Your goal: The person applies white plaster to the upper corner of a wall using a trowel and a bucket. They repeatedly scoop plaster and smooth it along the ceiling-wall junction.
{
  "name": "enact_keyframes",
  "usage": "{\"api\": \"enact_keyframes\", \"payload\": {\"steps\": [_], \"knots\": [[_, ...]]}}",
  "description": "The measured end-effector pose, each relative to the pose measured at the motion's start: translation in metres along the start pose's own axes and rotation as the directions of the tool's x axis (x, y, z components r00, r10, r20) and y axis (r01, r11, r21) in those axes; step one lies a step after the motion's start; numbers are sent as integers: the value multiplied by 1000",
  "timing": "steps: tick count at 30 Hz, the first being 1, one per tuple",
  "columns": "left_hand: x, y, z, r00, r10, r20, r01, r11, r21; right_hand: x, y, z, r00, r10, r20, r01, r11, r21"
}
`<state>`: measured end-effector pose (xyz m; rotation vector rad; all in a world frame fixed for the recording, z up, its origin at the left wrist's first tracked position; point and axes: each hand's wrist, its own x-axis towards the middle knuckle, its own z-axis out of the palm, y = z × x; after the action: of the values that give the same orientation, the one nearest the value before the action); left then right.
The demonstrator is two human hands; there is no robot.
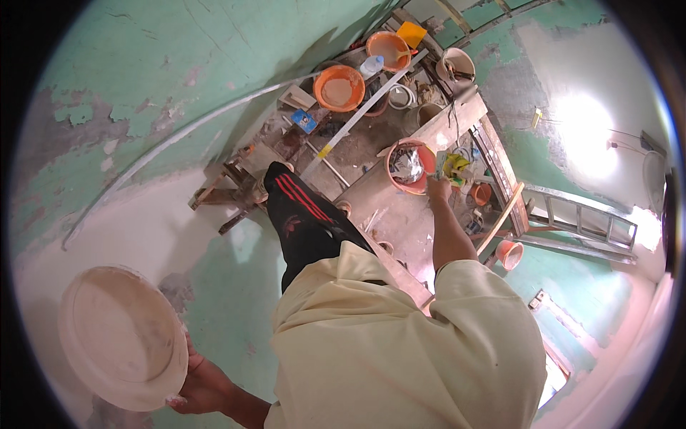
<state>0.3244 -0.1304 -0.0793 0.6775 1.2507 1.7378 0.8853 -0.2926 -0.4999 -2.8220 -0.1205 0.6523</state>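
At the lower left, my left hand point(196, 382) grips the rim of a wide, shallow, pale round pan point(121, 332), its inside dusted with plaster. My right hand point(439, 189) reaches out right of centre, closed on a scraper-like tool point(437, 171), whose exact shape is hard to make out. It is beside an orange bucket point(396, 174) with crumpled silvery and dark contents. Yellow crumpled material point(457, 166) lies just right of that hand. My legs in striped black trousers point(300, 222) show at the centre, on or over wooden planks.
Wooden planks point(454, 121) form a platform above a cluttered floor point(321, 136) with orange basins point(337, 87), pale buckets point(454, 64) and a long straightedge point(357, 118). A green, peeling wall point(179, 57) rises at the left; a metal ladder point(579, 218) lies at the right.
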Motion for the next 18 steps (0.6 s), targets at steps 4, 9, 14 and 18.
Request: {"api": "enact_keyframes", "payload": {"steps": [4, 9, 14, 18], "knots": [[-1, -9, -5, 997, -82, -17, 78, 984, -158, -2, -8, 34, 989, -136, 54, 132, 989, 65], [-10, -23, 4, 972, -236, -18, 214, 908, -360, -81, -109, 42, 935, -213, 283, 101, 926, 365], [-13, -41, 2, 934, -317, 166, 353, 735, -579, -141, -183, 28, 822, -342, 456, 79, 861, 503], [-9, -53, -10, 933, -320, 167, 356, 738, -573, -162, -217, 17, 790, -394, 470, 65, 815, 575]]}}
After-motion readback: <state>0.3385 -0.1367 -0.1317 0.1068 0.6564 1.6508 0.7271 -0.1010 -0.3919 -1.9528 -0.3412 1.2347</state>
